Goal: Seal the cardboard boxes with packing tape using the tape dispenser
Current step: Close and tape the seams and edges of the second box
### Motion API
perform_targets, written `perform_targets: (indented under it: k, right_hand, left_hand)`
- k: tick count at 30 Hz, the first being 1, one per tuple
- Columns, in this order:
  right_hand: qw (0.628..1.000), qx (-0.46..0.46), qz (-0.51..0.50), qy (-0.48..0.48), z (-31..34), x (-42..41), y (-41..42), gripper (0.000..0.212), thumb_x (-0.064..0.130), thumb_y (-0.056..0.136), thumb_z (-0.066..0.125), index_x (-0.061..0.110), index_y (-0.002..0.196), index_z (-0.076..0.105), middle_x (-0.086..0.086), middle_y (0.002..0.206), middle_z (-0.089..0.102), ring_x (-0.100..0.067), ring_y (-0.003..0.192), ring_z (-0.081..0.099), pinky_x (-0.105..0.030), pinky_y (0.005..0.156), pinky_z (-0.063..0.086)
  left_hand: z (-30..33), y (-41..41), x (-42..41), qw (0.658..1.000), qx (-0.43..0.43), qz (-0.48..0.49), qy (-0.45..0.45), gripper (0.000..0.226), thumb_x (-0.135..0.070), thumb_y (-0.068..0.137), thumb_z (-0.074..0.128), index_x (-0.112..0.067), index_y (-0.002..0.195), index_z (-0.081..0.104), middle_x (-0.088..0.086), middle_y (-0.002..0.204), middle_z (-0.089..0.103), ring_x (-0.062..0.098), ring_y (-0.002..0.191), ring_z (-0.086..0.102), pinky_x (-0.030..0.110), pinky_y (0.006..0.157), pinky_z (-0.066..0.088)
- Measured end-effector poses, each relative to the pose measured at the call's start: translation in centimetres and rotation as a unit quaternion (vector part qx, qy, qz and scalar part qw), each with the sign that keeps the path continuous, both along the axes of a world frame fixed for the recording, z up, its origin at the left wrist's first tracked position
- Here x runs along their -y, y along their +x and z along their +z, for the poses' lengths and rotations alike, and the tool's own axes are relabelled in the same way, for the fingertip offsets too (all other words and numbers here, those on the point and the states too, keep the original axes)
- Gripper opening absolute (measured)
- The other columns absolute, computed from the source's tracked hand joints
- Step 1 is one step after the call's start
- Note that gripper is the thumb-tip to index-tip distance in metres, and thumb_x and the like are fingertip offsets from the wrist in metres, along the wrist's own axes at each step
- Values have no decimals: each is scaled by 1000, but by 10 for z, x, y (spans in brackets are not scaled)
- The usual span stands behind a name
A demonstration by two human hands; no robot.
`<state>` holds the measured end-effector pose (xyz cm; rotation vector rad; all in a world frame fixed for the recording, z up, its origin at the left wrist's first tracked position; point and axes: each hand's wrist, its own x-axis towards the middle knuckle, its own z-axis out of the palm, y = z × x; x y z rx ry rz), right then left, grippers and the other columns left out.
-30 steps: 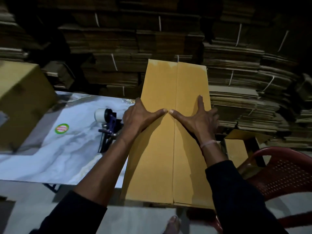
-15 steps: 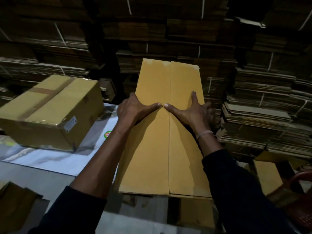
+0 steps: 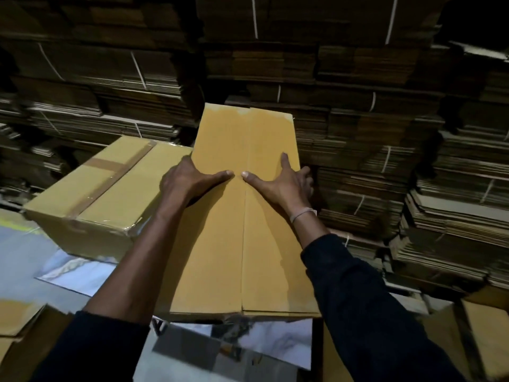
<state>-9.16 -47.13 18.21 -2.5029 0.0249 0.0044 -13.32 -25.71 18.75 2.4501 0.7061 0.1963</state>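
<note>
Unsealed cardboard box point(image 3: 242, 230): 1, long, yellow-brown, at centre on the marble-pattern table point(image 3: 24, 260); 2 top flaps folded shut, meeting along 1 open centre seam, no tape on it.

Left hand point(image 3: 187, 180): 1, on the left flap near the box's left edge; thumb stretched toward the seam, fingers wrapped over the side, out of sight, so hold on the edge cannot be told for certain.

Right hand point(image 3: 283, 183): 1, spread flat on the right flap; thumb pointing at the seam, index finger straight along the top, remaining fingers bent over the right edge. Thumb tips of the 2 hands near each other, apart, either side of the seam.

Wristband point(image 3: 301, 213): 1, pale, on the right wrist.

Taped box point(image 3: 99, 194): 1, sealed, brown tape crossing its top, just left of the unsealed box, on the same table.

Flat cardboard stacks point(image 3: 358, 133): many tied bundles, too numerous to count, filling the background.

Loose cardboard pieces: 1 at lower left point(image 3: 16, 326), 1 at lower right point(image 3: 484, 332).
</note>
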Motion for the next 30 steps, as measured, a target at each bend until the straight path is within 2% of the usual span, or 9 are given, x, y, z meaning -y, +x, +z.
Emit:
perform_targets:
  k: [2,5,10,15,20,23,27,30]
  right_hand:
    - [1000,-11,17,9,-9,-22,7,126,95,62,62,40,163,10,-20,157,21,-48,144,26,-59,116,31]
    - [999,-30,25,8,-23,-56,16,127,97,60,60,41,162,9,-22,161,17,-50,147,22,-62,118,29]
    - [998,-59,4,-19,-51,-95,26,126,97,62,59,40,163,10,-22,156,25,-47,141,31,-55,109,36]
    - [995,-90,-41,-30,-84,-112,20,126,97,62,59,42,163,9,-23,159,21,-49,143,30,-57,113,33]
    - [988,-126,-80,-26,-120,-113,8,125,97,60,61,46,162,8,-22,164,17,-49,147,27,-59,114,31]
    - [984,-148,-94,-19,-137,-112,5,126,95,61,64,46,162,9,-19,167,12,-48,150,22,-61,115,31]
    - [982,-168,-87,-18,-158,-110,4,125,90,62,70,46,163,10,-16,160,21,-45,148,25,-59,114,35]
    - [984,-153,-89,-33,-171,-110,5,127,93,60,68,46,162,9,-14,155,26,-44,145,29,-58,113,36]
  left_hand:
    - [-7,4,-24,1000,-11,7,5,111,-93,63,66,-10,134,50,18,127,64,40,114,62,42,78,45]
    - [-20,9,-57,1000,-26,13,1,111,-93,63,66,-9,134,50,17,127,64,40,114,62,42,79,48]
    - [-51,24,-95,999,-44,-8,-9,110,-94,62,65,-11,133,49,15,127,65,38,115,62,41,81,48]
    - [-92,34,-113,993,-71,-61,-69,121,-89,62,72,-15,150,35,13,146,56,39,131,56,50,101,50]
    - [-126,36,-108,983,-117,-100,-98,112,-78,73,75,-12,151,29,15,147,54,39,132,55,48,100,48]
    - [-149,34,-107,977,-133,-103,-132,118,-79,67,78,-14,151,26,15,147,52,38,132,55,50,99,49]
    - [-177,20,-107,967,-108,-114,-200,115,-65,71,85,-14,153,23,12,150,48,35,135,51,46,102,47]
    - [-189,9,-105,969,-54,-128,-204,117,-61,71,88,-15,154,20,12,151,46,34,134,51,46,100,48]
